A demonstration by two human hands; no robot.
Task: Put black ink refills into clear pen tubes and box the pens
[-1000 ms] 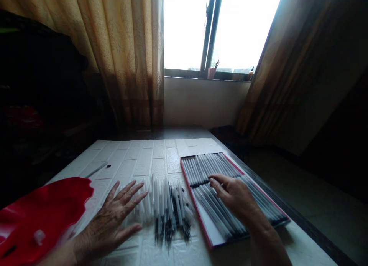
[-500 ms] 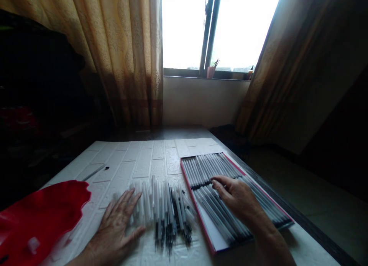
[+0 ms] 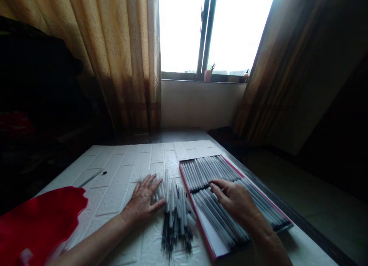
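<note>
My left hand (image 3: 146, 197) lies palm down with its fingers spread, against the left side of a loose pile of slim translucent pens (image 3: 174, 204), their dark ends toward me. Right of the pile is a shallow red-edged box (image 3: 203, 229), where more pens (image 3: 221, 216) lie side by side in rows. Over the middle of the box my right hand (image 3: 232, 195) hovers or rests, thumb and forefinger close together. Whether a pen is between those fingertips I cannot make out. Part of the box's white bottom shows at its near left corner.
A red dish with a wavy rim (image 3: 57, 216) stands at the left. Behind it lie a single pen (image 3: 90, 178) and a small dark piece (image 3: 104, 173). A white brick-patterned cover (image 3: 115, 197) spans the table. Curtains and a window are beyond.
My left hand has slid right and slightly away from me, and the loose pens are bunched closer to the box. My right hand has barely moved over the box.
</note>
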